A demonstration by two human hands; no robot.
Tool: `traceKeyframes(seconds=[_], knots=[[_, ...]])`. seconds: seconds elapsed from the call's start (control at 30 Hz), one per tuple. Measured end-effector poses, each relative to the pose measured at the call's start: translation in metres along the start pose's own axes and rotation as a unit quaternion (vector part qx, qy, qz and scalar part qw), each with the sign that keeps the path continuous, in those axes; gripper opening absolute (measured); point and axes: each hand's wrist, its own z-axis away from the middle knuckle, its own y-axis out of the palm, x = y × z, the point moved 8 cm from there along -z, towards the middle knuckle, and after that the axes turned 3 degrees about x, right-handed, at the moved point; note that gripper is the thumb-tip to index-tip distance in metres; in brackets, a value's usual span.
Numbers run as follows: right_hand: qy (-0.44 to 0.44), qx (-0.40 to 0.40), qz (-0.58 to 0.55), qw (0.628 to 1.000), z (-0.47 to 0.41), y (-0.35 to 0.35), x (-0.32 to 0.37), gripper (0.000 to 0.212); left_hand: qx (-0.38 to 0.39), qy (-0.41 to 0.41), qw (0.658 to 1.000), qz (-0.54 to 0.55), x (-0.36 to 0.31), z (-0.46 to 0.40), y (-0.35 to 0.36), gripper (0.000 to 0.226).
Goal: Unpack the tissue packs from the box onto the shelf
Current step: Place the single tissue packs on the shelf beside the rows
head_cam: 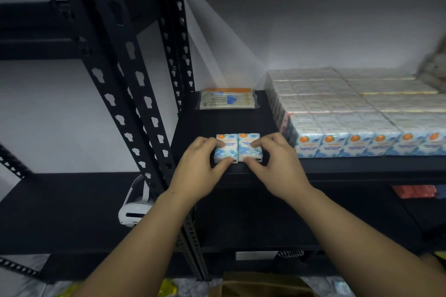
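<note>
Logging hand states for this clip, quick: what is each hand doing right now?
Left hand: fingers pinch the left mini tissue pack.
Right hand: fingers pinch the right mini tissue pack.

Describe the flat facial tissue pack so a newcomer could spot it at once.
Find the black shelf holding the big block of mini tissue packs. Left of that block, at the back beside the upright post, the facial tissue pack lies alone. It is flat, wide and orange-edged, unlike the small upright blue packs.

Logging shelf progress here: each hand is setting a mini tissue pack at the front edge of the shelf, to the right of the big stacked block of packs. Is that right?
Not quite. The head view shows the left hand and right hand each gripping a mini tissue pack at the shelf front edge, but left of the stacked block, not right.
</note>
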Motion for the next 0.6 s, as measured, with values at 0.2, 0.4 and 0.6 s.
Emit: traceKeyframes(seconds=[0.2,0.4,0.6], knots=[[-0.001,0.007,0.004,1.000,-0.017,0.005,-0.002,0.033,-0.010,-0.027,1.000,-0.012,0.005,-0.016,0.003,0.038],[0.020,0.007,0.017,1.000,-0.047,0.015,-0.005,0.031,0.000,-0.052,0.999,-0.011,0.012,-0.047,0.008,0.035],[0.029,0.000,0.004,1.000,-0.082,0.027,-0.010,0.028,-0.007,-0.080,0.997,-0.003,0.024,-0.078,0.016,0.034]])
